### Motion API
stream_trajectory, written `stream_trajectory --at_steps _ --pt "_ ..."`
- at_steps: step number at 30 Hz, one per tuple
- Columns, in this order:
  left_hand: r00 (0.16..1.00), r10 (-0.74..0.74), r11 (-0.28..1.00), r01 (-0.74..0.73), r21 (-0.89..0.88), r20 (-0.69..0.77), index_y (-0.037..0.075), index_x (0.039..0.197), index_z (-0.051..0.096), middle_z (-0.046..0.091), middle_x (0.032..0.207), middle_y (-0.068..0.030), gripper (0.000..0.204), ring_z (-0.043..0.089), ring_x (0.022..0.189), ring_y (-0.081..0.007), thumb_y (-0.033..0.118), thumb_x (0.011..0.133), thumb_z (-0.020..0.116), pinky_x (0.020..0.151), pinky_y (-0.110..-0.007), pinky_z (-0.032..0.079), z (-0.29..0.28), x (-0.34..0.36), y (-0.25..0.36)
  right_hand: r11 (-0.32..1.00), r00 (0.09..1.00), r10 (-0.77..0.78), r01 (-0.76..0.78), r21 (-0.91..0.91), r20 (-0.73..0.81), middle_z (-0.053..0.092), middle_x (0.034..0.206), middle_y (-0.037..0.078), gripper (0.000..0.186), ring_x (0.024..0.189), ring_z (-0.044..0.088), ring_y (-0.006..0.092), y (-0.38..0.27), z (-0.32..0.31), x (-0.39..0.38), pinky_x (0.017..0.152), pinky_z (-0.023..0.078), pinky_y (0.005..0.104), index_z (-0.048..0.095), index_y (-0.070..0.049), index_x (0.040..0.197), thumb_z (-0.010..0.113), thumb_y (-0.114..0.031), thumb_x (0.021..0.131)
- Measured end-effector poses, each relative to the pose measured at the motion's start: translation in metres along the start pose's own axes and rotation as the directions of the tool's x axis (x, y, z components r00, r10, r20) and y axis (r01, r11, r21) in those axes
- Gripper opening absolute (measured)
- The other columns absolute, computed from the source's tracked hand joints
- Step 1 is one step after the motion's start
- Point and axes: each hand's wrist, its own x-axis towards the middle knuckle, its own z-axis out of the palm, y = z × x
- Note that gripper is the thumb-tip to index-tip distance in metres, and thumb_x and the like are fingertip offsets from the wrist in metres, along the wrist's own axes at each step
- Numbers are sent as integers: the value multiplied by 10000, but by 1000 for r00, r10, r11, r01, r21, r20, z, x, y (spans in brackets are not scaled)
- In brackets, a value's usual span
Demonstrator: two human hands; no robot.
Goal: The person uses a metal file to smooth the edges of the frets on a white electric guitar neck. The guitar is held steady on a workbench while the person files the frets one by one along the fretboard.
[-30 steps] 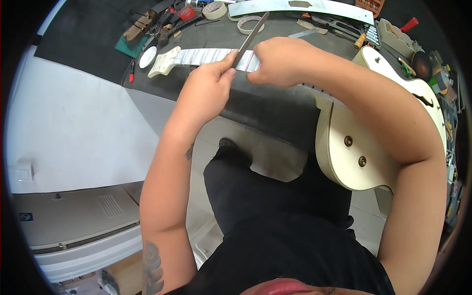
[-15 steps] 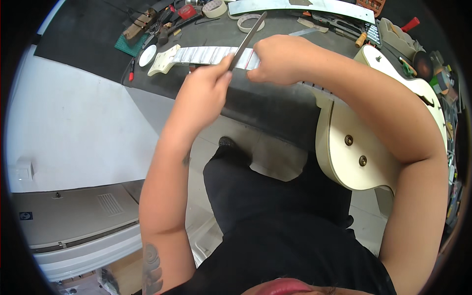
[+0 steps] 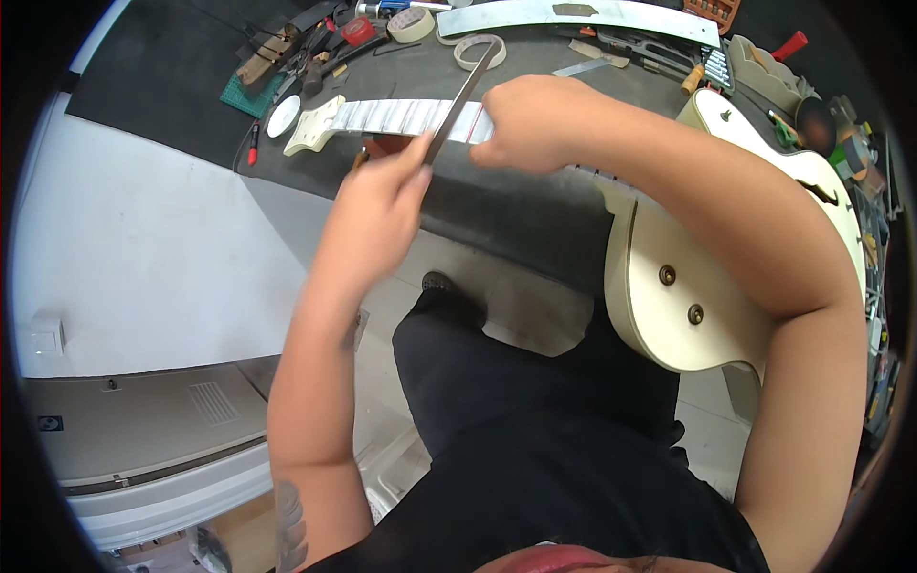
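Note:
A cream electric guitar point(image 3: 659, 229) lies across the bench, its body to the right and its headstock point(image 3: 316, 125) to the left. Pale tape-like strips cover its fretboard point(image 3: 396, 116) between the frets. My left hand point(image 3: 380, 196) is closed round the near end of a long narrow metal file point(image 3: 462, 95), which slants across the neck, its tip toward the far side. Just right of the file, my right hand point(image 3: 535, 119) is wrapped over the neck, fingers curled and partly hidden. A reddish block point(image 3: 387, 145) shows under the neck.
Masking tape rolls point(image 3: 411, 25), a red tape measure point(image 3: 359, 31) and a long white strip point(image 3: 578, 19) lie beyond the neck. A white dish point(image 3: 284, 116) sits by the headstock. Several hand tools crowd the far right. A white panel point(image 3: 162, 239) stands at left.
My left hand has drawn the file back toward me and slightly left along its slant. My right hand stays on the neck. The whole view has shifted a little.

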Motion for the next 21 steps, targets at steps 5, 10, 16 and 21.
stream_trajectory --at_steps 5,10,16,21 --pt "993 108 991 -104 81 -40 119 1656 599 532 673 -8 517 501 528 -101 118 1140 564 541 -310 453 7 -14 -5 1000 1000 6 -7 -16 -26 802 949 249 529 962 794 413 12 5 3 892 623 517 793 45 1093 691 -447 929" --pt "993 -117 993 117 -9 -4 113 1676 576 521 636 18 563 518 557 -73 33 1120 548 588 -281 476 -1 -132 -15 1000 999 30 -30 0 -32 802 925 231 527 960 795 402 13 3 -7 893 627 511 796 37 1111 692 -449 936" --pt "999 42 995 -43 87 14 87 1597 631 588 799 -182 501 609 687 -232 69 1097 628 741 -350 542 -7 -10 1 999 995 -45 42 -28 -92 790 865 206 512 891 795 385 9 9 2 850 635 501 793 36 1073 689 -445 934" --pt "995 100 992 -98 81 -24 66 1585 627 609 788 -196 473 573 668 -273 131 1116 626 731 -398 528 4 7 -7 1000 999 -14 14 -20 -31 792 862 213 509 879 795 391 6 5 2 848 633 500 795 39 1049 686 -445 935"
